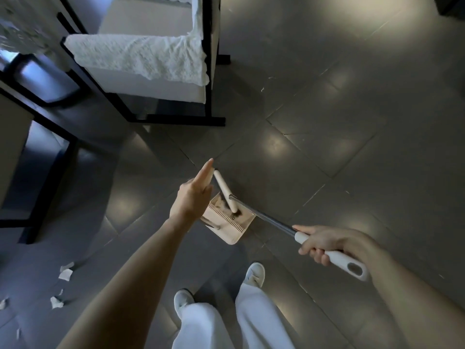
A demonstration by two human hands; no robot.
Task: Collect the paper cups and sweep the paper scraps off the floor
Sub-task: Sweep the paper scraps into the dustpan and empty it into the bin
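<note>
Sweeping step imo, prob only getting set up. The right hand (324, 244) is wrapped round the white grip of the broom (264, 215). The pole's long axis runs from that grip at lower right up-left to the head, which sits over the beige dustpan (226, 230) on the floor, just ahead of the person's feet. The left hand (193, 195) has its fingers straight, tips just beside the head's far end, can't tell if touching. Paper scraps (65, 273) lie well off to the left, not yet swept. No cups in view. Next move: swing the head left to the scraps w/ the pan following.
</note>
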